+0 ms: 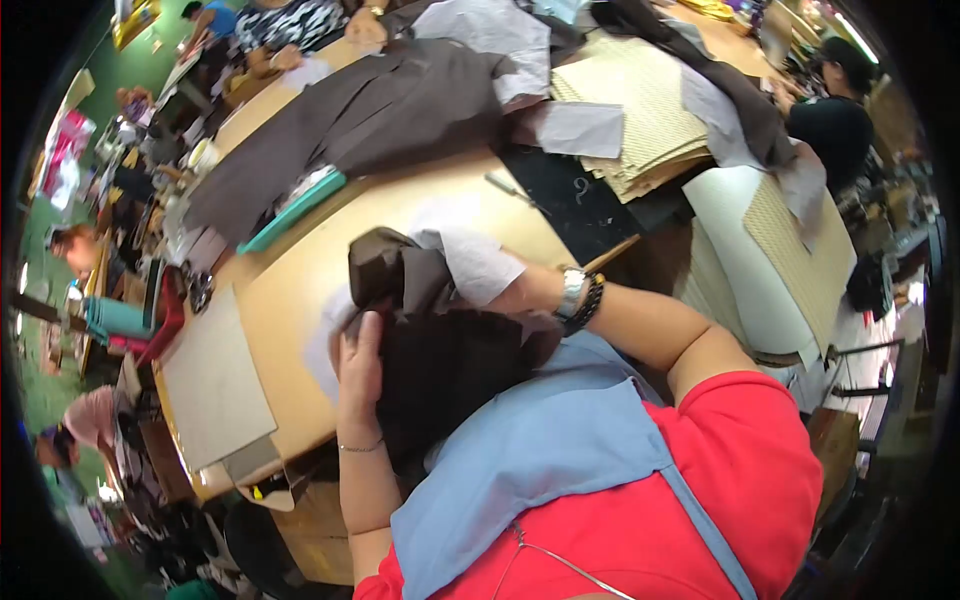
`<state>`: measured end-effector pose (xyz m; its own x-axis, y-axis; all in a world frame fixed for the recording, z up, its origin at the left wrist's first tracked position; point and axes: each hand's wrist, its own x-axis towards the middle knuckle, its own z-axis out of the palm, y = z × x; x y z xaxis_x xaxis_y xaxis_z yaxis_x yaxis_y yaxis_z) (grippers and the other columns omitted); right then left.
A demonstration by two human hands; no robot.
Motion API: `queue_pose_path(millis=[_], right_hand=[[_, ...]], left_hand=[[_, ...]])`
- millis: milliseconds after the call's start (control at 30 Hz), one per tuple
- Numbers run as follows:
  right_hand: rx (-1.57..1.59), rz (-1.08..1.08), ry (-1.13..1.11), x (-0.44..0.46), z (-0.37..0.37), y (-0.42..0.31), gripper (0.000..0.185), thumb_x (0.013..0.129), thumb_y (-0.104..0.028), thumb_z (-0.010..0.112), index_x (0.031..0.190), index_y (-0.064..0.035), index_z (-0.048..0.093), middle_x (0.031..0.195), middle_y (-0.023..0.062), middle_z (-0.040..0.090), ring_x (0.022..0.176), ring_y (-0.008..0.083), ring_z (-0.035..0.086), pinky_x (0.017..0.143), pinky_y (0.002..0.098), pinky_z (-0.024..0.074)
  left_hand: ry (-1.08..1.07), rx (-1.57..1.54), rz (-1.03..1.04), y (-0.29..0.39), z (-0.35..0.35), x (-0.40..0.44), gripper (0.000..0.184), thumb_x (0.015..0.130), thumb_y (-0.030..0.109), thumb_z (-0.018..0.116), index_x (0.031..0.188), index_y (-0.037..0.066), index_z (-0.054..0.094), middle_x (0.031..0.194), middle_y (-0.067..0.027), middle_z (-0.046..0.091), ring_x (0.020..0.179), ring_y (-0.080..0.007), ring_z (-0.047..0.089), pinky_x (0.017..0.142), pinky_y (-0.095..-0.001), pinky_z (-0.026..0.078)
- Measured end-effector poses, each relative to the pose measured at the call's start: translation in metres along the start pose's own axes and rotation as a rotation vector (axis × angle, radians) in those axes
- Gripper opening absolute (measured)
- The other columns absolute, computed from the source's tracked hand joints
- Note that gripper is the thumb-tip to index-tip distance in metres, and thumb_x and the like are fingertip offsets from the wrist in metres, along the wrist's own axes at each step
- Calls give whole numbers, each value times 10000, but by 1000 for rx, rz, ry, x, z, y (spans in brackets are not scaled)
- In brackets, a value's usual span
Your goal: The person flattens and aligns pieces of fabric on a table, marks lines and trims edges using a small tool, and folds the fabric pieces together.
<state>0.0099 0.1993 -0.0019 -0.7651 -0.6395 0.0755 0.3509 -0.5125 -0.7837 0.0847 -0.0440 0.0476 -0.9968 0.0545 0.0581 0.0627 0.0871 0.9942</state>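
A bunched piece of dark brown fabric (440, 350) with pale, thin white pieces on it is gathered at the table edge, against my apron. My left hand (360, 365) grips its left side, thumb on the front and fingers mostly hidden behind. From the other side my right hand (520, 292) reaches into the bundle. A white piece (475, 262) and folds of cloth cover its fingers, so their hold cannot be made out. Beyond the bundle lies the tan tabletop (510, 215).
A large dark brown fabric pile (410, 105) spreads over the table's far side, beside a teal tray (292, 212). Stacked cream textured sheets (635, 95) stand to the right, near a black mat (570, 195). A grey board (217, 375) lies left. Other people work around.
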Motion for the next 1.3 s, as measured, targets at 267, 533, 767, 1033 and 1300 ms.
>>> queue_pose_path(millis=[267,533,767,1033,1300], right_hand=[[-1718,-196,1119,-72,63,-274,510,695,-83,736,1187,-28,610,1161,154,640,1111,289,604,976,379,468],[-2103,-292,1635,-233,-118,-386,527,731,-255,741,1195,-36,618,1248,189,602,1156,327,581,990,411,464],[-2315,451,1163,-309,-262,-331,684,718,-437,770,1257,-54,597,1322,224,569,1195,373,563,1013,433,456],[-2421,572,1145,-186,-60,-311,1009,625,-511,835,1467,-151,412,1427,180,509,1252,337,548,1052,468,416],[-2047,-89,387,5,-72,-149,445,808,-455,725,1047,-82,680,1000,144,689,951,329,664,850,429,525]], left_hand=[[-46,-25,-93,-46,18,13,274,1006,124,552,1239,-10,606,1177,-73,646,1068,-128,596,954,-278,471],[-51,60,-45,-42,24,6,224,979,100,593,1179,9,636,1115,-40,649,1022,-110,594,922,-260,474],[-71,137,42,-43,30,0,203,950,74,622,1139,4,651,1083,-47,647,971,-120,616,864,-253,503],[-69,211,102,-46,33,3,187,923,73,644,1094,2,669,1065,-94,677,982,-172,657,857,-292,528],[-14,379,199,-45,36,0,173,909,114,656,1048,12,679,1032,-114,696,944,-231,670,828,-314,536]])
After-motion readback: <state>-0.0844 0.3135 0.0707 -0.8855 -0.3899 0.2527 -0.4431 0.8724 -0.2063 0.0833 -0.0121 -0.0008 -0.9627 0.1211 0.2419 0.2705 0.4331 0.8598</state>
